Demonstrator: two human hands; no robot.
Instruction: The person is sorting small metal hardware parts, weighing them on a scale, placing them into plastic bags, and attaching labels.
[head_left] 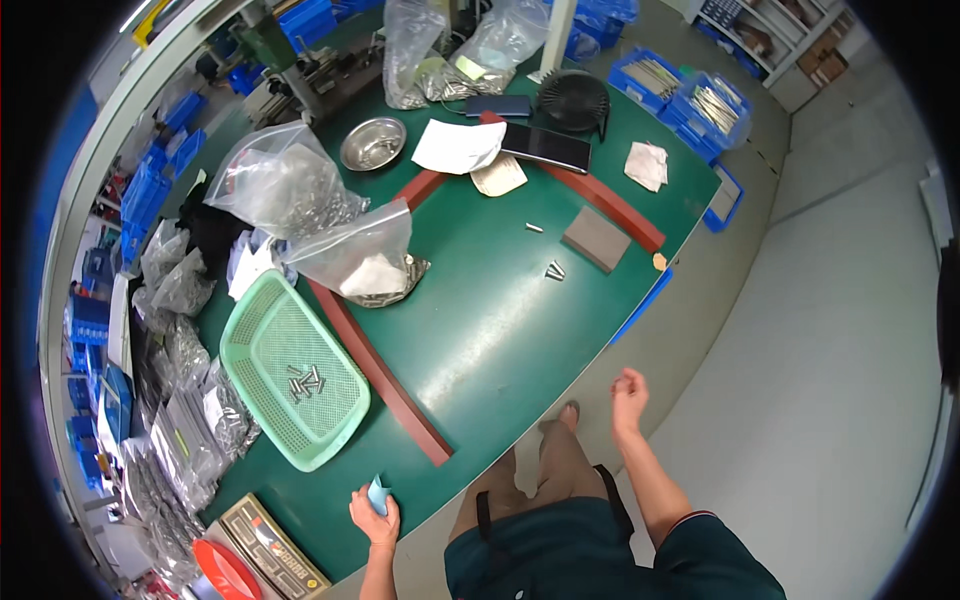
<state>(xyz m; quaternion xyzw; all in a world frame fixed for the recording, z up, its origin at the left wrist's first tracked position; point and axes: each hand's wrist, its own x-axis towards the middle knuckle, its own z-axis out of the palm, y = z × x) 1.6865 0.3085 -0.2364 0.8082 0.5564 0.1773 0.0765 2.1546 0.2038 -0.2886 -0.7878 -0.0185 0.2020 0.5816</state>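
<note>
At the table's near edge, my left hand [375,518] is closed round a small, folded light blue piece [378,495]; whether it is cloth or paper I cannot tell. Out past the table edge, over the floor, hangs my right hand [629,397] with its fingers curled in; anything inside is too small to make out. A green plastic basket [345,440] beyond my left hand holds several metal screws [305,382]. Loose screws [555,270] and a single pin-like metal piece [534,228] lie on the green table [470,330], near a grey-brown block [596,239].
Red-brown bars [385,385] frame the work area. Bags of metal parts [365,255], a steel bowl [373,145], a phone [545,147] and a black fan [573,100] stand farther back. A scale [270,545] and red dish [226,572] sit at the near left.
</note>
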